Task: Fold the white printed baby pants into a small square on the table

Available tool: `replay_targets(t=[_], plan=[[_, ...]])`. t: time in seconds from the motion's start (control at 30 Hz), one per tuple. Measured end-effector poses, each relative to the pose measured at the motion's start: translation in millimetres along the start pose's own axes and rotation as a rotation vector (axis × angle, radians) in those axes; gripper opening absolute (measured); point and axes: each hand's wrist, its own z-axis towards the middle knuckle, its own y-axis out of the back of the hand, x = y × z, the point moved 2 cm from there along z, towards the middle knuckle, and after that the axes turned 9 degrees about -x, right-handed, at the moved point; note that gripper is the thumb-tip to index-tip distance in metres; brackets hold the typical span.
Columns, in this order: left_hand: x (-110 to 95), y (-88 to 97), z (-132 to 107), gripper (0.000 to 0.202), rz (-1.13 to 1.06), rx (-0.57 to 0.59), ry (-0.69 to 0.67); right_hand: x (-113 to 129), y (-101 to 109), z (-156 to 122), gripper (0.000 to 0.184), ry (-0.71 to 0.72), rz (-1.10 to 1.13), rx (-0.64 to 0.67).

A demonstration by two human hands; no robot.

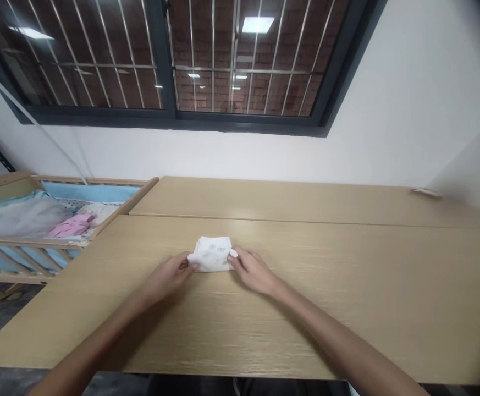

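A small white folded cloth (211, 254) with a faint printed pattern lies on the wooden table (305, 308). My left hand (177, 272) pinches its left edge between thumb and fingers. At the opposite edge, my right hand (251, 268) is closed on the cloth, and a bit of white fabric bulges at the fingertips. Both forearms reach in from the bottom of the view. Whether the cloth is one piece or has something inside, I cannot tell.
Left of the table stands a wooden crib (122, 209) with blue lining, holding bedding and a pink cloth (72, 225). A small flat object (426, 192) lies at the far right. Behind rise a white wall (240, 157) and a barred window (243, 122).
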Motion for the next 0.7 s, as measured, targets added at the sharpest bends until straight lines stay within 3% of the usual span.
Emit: replay_targets(t=[0.1, 0.23, 0.47, 0.53, 0.6, 0.7], plan=[[1, 0.9, 31, 0.037, 0.181, -0.061, 0.084, -8, -10, 24, 0.032, -0.074, -0.027, -0.075], [6, -6.0, 62, 0.024, 0.304, -0.046, 0.117, -15, -27, 48, 0.026, -0.206, -0.154, -0.151], [16, -25.6, 65, 0.028, 0.399, -0.120, 0.166, -16, -36, 49, 0.025, -0.336, -0.305, -0.255], [16, -29.2, 62, 0.032, 0.403, -0.175, 0.177, -16, -32, 45, 0.030, -0.277, -0.309, -0.346], [13, -32.9, 59, 0.043, 0.395, -0.302, 0.114, -14, -28, 43, 0.038, -0.128, -0.300, -0.419], [3, -44.7, 54, 0.058, 0.317, -0.457, -0.151, -7, -29, 41, 0.049, 0.127, -0.277, -0.351]])
